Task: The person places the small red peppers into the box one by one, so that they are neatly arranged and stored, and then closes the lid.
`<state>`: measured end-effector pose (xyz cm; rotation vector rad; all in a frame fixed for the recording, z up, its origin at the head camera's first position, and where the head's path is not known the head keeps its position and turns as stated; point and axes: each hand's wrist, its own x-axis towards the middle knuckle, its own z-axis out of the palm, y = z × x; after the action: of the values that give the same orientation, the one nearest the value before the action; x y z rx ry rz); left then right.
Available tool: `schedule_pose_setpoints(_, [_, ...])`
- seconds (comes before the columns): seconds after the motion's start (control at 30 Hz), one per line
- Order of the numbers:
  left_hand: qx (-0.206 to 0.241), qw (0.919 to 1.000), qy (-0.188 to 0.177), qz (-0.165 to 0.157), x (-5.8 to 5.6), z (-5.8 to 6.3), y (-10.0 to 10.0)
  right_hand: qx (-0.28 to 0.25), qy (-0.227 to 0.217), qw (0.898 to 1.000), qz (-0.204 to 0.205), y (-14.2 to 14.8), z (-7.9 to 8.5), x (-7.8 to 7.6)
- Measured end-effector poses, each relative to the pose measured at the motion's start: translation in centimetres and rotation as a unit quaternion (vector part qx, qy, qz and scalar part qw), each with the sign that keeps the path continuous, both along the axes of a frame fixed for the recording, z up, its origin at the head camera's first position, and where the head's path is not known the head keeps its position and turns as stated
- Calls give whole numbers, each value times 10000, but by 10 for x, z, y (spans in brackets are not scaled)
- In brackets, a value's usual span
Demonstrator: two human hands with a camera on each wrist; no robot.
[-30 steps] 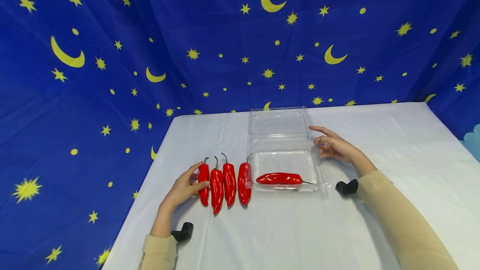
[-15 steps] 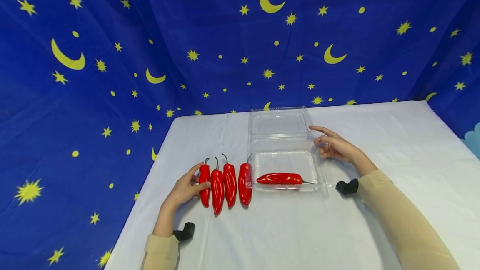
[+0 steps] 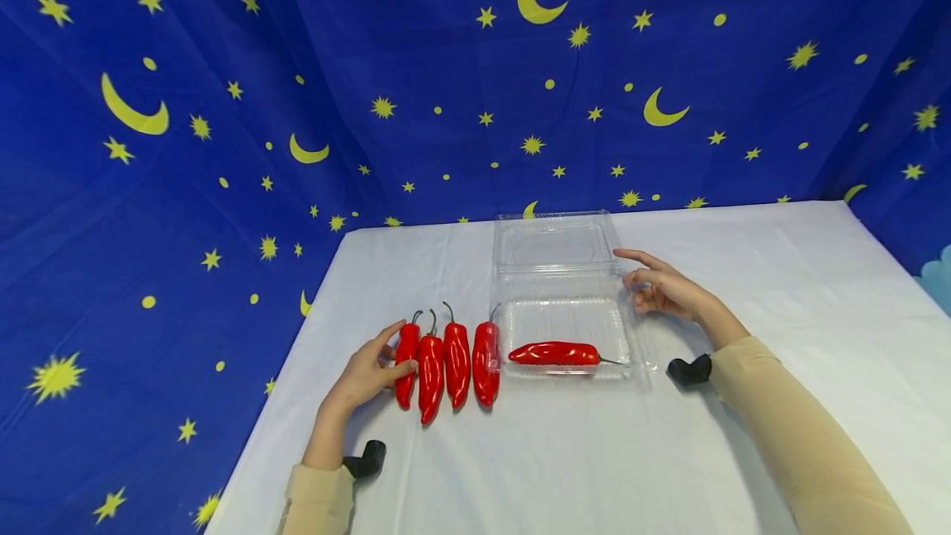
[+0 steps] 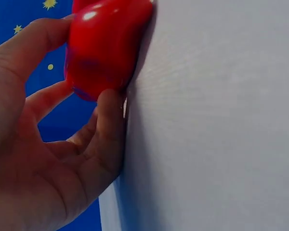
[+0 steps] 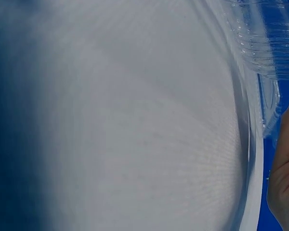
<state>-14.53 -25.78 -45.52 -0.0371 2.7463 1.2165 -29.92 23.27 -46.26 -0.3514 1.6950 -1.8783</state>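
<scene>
My left hand (image 3: 367, 371) has its thumb and fingers about the leftmost red chili pepper (image 3: 406, 349) in a row on the white table. In the left wrist view that pepper (image 4: 103, 48) sits between the digits, close to the tabletop. Beside it lie other red chili peppers (image 3: 431, 374), stems pointing away from me. A clear plastic clamshell box (image 3: 565, 320) stands with its lid folded back, one red chili pepper (image 3: 553, 353) lying crosswise inside. At the box's right edge is my right hand (image 3: 664, 291), index finger extended and the others loosely bent. The right wrist view shows only part of this hand (image 5: 286, 173).
The rightmost loose pepper (image 3: 486, 363) lies against the box's left edge. Behind the white table (image 3: 780, 271) hangs a blue curtain (image 3: 461, 64) with yellow stars and moons. A black wrist mount (image 3: 691, 371) sits on each sleeve.
The leftmost pepper has tilted slightly, its stem end shifting right, with my left hand on it. My right hand and the box stay in place.
</scene>
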Motion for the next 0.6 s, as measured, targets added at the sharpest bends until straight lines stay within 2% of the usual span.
schedule_pose_setpoints(0.27, [-548,9980,-273,-159,-7,6,2,22,0,10000,-46,1,1,0])
schedule_pose_setpoints(0.4, [-548,9977,-334,-221,-9,7,1,12,14,10000,-31,2,0,0])
schedule_pose_setpoints(0.6, [-384,9984,-380,-151,-7,6,0,23,-3,10000,-39,1,-1,1])
